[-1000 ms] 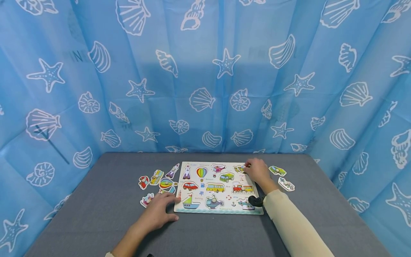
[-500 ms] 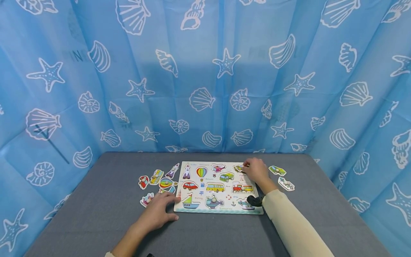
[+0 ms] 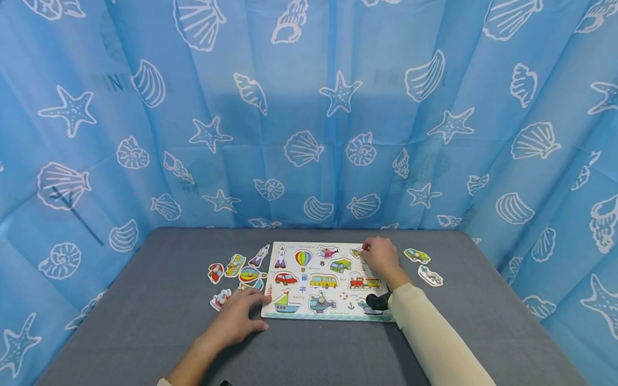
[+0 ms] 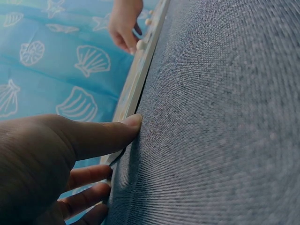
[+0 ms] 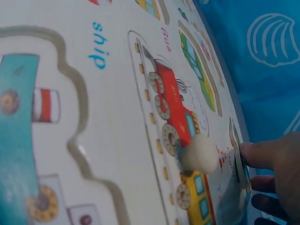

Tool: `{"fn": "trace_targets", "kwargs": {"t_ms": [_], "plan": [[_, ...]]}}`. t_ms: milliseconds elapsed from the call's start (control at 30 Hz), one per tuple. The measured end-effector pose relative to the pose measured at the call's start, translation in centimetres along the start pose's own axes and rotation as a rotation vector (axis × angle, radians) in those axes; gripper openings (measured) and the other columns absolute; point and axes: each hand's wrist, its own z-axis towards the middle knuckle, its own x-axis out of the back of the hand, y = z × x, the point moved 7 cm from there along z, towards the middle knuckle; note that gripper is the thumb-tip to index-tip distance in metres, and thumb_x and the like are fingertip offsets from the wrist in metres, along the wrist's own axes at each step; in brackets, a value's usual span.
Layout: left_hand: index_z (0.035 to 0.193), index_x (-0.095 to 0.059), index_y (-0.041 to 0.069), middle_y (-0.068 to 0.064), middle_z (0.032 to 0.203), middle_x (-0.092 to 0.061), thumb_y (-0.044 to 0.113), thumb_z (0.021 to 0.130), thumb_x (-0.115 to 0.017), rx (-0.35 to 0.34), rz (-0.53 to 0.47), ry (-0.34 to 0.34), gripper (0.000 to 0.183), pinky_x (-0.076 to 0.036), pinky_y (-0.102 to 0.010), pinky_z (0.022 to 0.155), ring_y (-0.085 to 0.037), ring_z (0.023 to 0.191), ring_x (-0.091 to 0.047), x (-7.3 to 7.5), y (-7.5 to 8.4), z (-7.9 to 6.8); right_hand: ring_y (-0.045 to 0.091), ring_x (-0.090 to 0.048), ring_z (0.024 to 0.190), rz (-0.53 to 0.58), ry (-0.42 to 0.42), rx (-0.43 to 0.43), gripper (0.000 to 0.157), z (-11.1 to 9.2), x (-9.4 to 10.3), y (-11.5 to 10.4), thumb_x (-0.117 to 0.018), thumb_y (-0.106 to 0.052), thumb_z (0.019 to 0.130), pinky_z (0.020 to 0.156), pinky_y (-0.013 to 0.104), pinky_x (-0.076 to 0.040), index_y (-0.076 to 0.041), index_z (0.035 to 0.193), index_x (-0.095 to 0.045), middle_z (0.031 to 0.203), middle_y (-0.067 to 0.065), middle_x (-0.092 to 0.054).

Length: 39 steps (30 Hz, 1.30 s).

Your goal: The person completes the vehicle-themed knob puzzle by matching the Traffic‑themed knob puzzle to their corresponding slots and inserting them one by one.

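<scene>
My right hand (image 3: 381,257) is over the far right corner of the white puzzle board (image 3: 333,318). Its thumb and fingers pinch a small puzzle piece (image 5: 239,159), seen edge-on and tilted at the board's surface in the right wrist view; the hand mostly covers it. My left hand (image 3: 234,319) rests at the board's near left corner with its fingers relaxed and apart. In the left wrist view, the thumb (image 4: 108,136) lies along the board's edge. A knobbed train piece (image 3: 365,283) and a knobbed submarine piece (image 3: 322,303) sit in the board.
Left of the board lie several loose pieces, among them a rocket (image 3: 259,257), a balloon (image 3: 250,275), a bus (image 3: 235,266) and a red piece (image 3: 216,273). To the right are a green vehicle piece (image 3: 417,256) and a ship piece (image 3: 430,276). A blue curtain (image 3: 309,118) hangs behind the table.
My right hand has shifted slightly left along the board's far right corner, together with the puzzle piece. The left hand has stayed in place.
</scene>
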Motion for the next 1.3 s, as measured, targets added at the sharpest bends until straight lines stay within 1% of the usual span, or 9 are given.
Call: {"fn": "trace_targets", "kwargs": {"t_ms": [300, 467, 733, 800, 867, 967, 1033, 1133, 1300], "plan": [[0.114, -0.07, 0.019, 0.0, 0.116, -0.061, 0.026, 0.068, -0.088, 0.003, 0.002, -0.003, 0.05, -0.04, -0.054, 0.093, -0.029, 0.113, -0.052, 0.0, 0.1, 0.1, 0.029, -0.052, 0.087, 0.0, -0.014, 0.004, 0.009, 0.2, -0.3, 0.1, -0.072, -0.019, 0.088, 0.077, 0.049, -0.04, -0.011, 0.086, -0.069, 0.084, 0.006, -0.06], [0.113, -0.071, 0.019, 0.001, 0.115, -0.061, 0.027, 0.067, -0.088, -0.013, 0.005, 0.015, 0.05, -0.04, -0.054, 0.093, -0.029, 0.112, -0.052, 0.1, 0.2, 0.0, 0.029, -0.051, 0.088, -0.004, -0.017, 0.008, 0.009, 0.2, -0.5, 0.1, -0.071, -0.019, 0.088, 0.078, 0.049, -0.04, -0.01, 0.087, -0.069, 0.086, 0.006, -0.059], [0.113, -0.071, 0.018, 0.001, 0.113, -0.061, 0.027, 0.067, -0.088, -0.012, 0.003, 0.008, 0.05, -0.041, -0.053, 0.092, -0.029, 0.111, -0.052, 0.0, 0.0, 0.1, 0.032, -0.052, 0.091, 0.026, -0.002, 0.064, 0.008, -0.1, -0.4, 0.2, -0.072, -0.016, 0.086, 0.079, 0.051, -0.041, -0.008, 0.089, -0.07, 0.091, 0.009, -0.059], [0.113, -0.071, 0.018, 0.001, 0.113, -0.061, 0.027, 0.067, -0.088, -0.006, 0.005, 0.006, 0.05, -0.041, -0.053, 0.092, -0.029, 0.111, -0.052, 0.0, -0.1, 0.1, 0.033, -0.052, 0.093, 0.033, -0.004, 0.072, 0.011, -0.1, -0.5, 0.3, -0.072, -0.015, 0.086, 0.081, 0.051, -0.042, -0.007, 0.094, -0.071, 0.093, 0.01, -0.06], [0.114, -0.071, 0.019, 0.001, 0.114, -0.061, 0.027, 0.068, -0.088, -0.001, 0.003, 0.008, 0.049, -0.041, -0.053, 0.092, -0.028, 0.111, -0.052, 0.0, -0.1, 0.1, 0.034, -0.053, 0.097, 0.04, -0.011, 0.08, 0.02, -0.2, -0.5, 0.5, -0.073, -0.015, 0.085, 0.084, 0.051, -0.042, -0.005, 0.102, -0.071, 0.098, 0.012, -0.061], [0.114, -0.071, 0.019, 0.001, 0.114, -0.06, 0.027, 0.068, -0.088, 0.0, 0.001, 0.011, 0.05, -0.041, -0.053, 0.092, -0.028, 0.112, -0.052, 0.1, -0.1, 0.2, 0.038, -0.053, 0.102, 0.062, -0.03, 0.103, 0.033, -0.4, -0.4, 0.6, -0.072, -0.014, 0.085, 0.086, 0.052, -0.043, -0.002, 0.115, -0.068, 0.106, 0.016, -0.062], [0.114, -0.071, 0.019, 0.001, 0.114, -0.061, 0.027, 0.068, -0.088, -0.002, 0.001, 0.012, 0.05, -0.041, -0.053, 0.092, -0.028, 0.112, -0.052, 0.1, -0.1, 0.1, 0.039, -0.053, 0.106, 0.075, -0.048, 0.12, 0.039, -0.6, -0.4, 0.7, -0.072, -0.015, 0.086, 0.087, 0.053, -0.043, -0.001, 0.121, -0.065, 0.112, 0.018, -0.062], [0.114, -0.071, 0.018, 0.001, 0.114, -0.061, 0.026, 0.068, -0.088, -0.005, 0.0, 0.015, 0.05, -0.041, -0.053, 0.092, -0.029, 0.111, -0.052, 0.1, -0.1, 0.1, 0.041, -0.052, 0.113, 0.106, -0.069, 0.156, 0.042, -1.1, -0.1, 0.7, -0.071, -0.016, 0.087, 0.091, 0.054, -0.042, 0.0, 0.124, -0.062, 0.119, 0.021, -0.061], [0.113, -0.071, 0.017, 0.001, 0.113, -0.061, 0.026, 0.067, -0.088, -0.015, 0.006, 0.015, 0.05, -0.041, -0.053, 0.092, -0.029, 0.111, -0.052, 0.0, 0.0, 0.1, 0.045, -0.049, 0.12, 0.156, -0.097, 0.205, 0.04, -2.1, 0.6, 0.9, -0.067, -0.015, 0.091, 0.096, 0.058, -0.039, 0.001, 0.127, -0.06, 0.128, 0.024, -0.057]]}}
